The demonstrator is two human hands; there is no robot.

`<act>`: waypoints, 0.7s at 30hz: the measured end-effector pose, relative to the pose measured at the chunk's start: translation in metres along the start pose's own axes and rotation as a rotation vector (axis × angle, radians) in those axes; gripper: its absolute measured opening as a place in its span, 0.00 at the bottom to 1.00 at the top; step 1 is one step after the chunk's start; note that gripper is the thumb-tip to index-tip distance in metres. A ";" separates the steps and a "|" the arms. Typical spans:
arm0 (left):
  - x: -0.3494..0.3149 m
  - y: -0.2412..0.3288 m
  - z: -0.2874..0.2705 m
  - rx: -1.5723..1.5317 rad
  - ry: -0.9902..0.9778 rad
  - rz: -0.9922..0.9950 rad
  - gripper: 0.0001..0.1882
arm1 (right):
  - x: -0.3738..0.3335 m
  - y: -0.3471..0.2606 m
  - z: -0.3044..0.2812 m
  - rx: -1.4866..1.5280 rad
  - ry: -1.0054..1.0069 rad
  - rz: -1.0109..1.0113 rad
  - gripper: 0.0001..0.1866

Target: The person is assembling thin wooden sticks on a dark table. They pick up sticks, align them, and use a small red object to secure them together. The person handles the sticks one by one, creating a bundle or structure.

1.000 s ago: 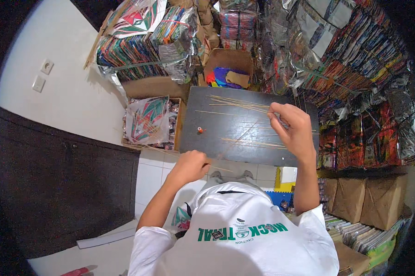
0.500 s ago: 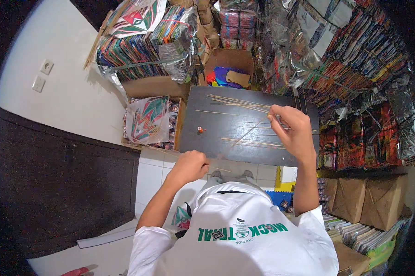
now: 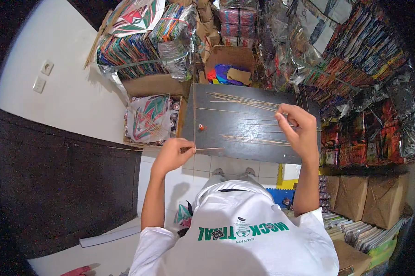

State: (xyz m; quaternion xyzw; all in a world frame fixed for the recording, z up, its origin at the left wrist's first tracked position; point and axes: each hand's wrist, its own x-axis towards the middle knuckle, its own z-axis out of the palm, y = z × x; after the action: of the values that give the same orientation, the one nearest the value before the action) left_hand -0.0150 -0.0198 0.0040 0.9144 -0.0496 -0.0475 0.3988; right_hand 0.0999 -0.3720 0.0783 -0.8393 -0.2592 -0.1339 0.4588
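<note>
My left hand (image 3: 170, 156), off the near left corner of the dark table (image 3: 258, 154), pinches thin bamboo sticks. One stick (image 3: 211, 148) lies crosswise through the fingers; another (image 3: 194, 110) runs away from me past the fingertips. Over the table's right side, my right hand (image 3: 300, 129) is closed in a pinch, and whatever is between its fingertips is too fine to make out. Loose bamboo sticks (image 3: 235, 100) lie at the far side of the table near that hand, with more sticks (image 3: 253, 140) nearer me. A small orange and white spool-like piece (image 3: 201, 127) stands on the left.
Left of the table, a cardboard box (image 3: 179, 119) holds a printed kite-like sheet (image 3: 147, 117) and sticks. Behind is a carton (image 3: 230, 53) with coloured material. Plastic-wrapped stacks (image 3: 354, 64) crowd the far and right sides. Brown parcels (image 3: 382, 200) stand at the lower right.
My left hand has moved up and left, and a stick in it now points away from me. The diagonal stick over the table is gone from there. My right hand shifted slightly right.
</note>
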 end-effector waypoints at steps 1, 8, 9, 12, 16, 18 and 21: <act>-0.001 0.004 -0.006 -0.061 -0.005 0.007 0.08 | 0.000 0.004 0.000 0.019 0.017 0.013 0.07; 0.001 0.005 -0.036 -0.408 0.045 0.041 0.09 | 0.003 0.054 0.009 0.087 0.031 0.271 0.07; 0.001 0.008 -0.043 -0.440 0.082 0.049 0.09 | -0.001 0.061 0.014 0.099 -0.007 0.254 0.07; 0.003 -0.002 -0.057 -0.613 0.181 0.068 0.08 | -0.015 0.077 0.034 0.197 -0.142 0.239 0.07; 0.015 -0.007 -0.049 -1.079 0.413 0.130 0.06 | -0.055 0.075 0.079 0.502 -0.316 0.300 0.08; 0.022 -0.003 -0.046 -1.277 0.544 0.069 0.06 | -0.072 0.070 0.090 0.607 -0.423 0.350 0.08; 0.029 -0.011 -0.044 -1.315 0.627 0.032 0.06 | -0.083 0.056 0.090 0.648 -0.668 0.466 0.08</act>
State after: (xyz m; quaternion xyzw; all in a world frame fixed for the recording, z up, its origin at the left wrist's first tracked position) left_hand 0.0198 0.0158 0.0248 0.4554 0.0922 0.2026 0.8620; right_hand 0.0610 -0.3472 -0.0490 -0.6866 -0.2259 0.3339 0.6050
